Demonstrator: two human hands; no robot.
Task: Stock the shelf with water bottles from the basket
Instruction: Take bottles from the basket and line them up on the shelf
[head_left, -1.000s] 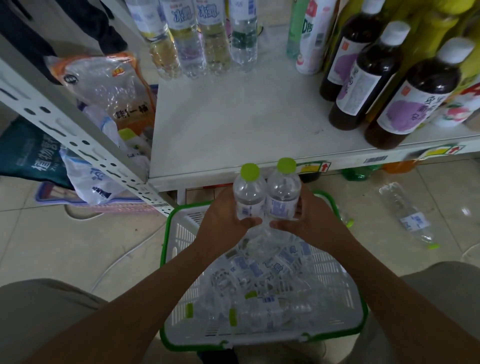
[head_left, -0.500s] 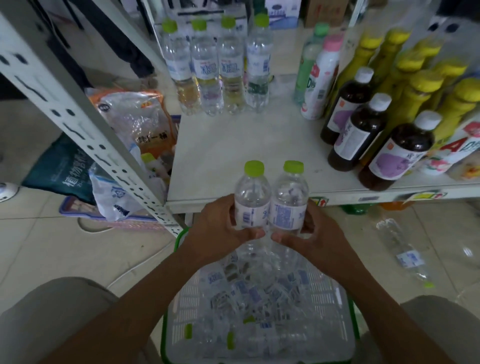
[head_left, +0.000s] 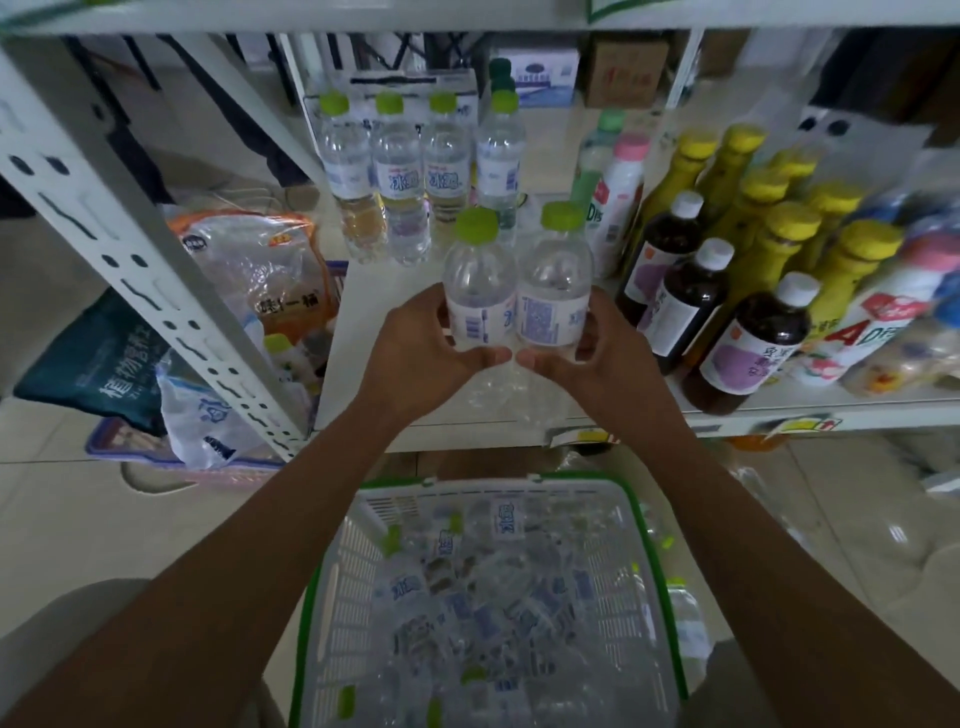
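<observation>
Two clear water bottles with green caps stand upright side by side over the front of the white shelf (head_left: 363, 322). My left hand (head_left: 421, 348) grips the left bottle (head_left: 478, 280). The right bottle (head_left: 555, 280) is gripped by my right hand (head_left: 597, 358). My thumbs meet below the labels. Behind them, a row of several like water bottles (head_left: 400, 182) lines the shelf's back. Below my forearms sits the white basket with a green rim (head_left: 332, 597), holding several more bottles lying down.
Dark-juice bottles with white caps (head_left: 675, 291) and yellow-capped bottles (head_left: 779, 228) crowd the shelf's right side. A slanted perforated shelf post (head_left: 156, 291) and plastic bags (head_left: 249, 270) are at left. A loose bottle lies on the floor at right (head_left: 753, 483).
Both hands lifted the two bottles up from above the basket and forward over the shelf's front edge. The view tilted upward, showing more of the shelf's back.
</observation>
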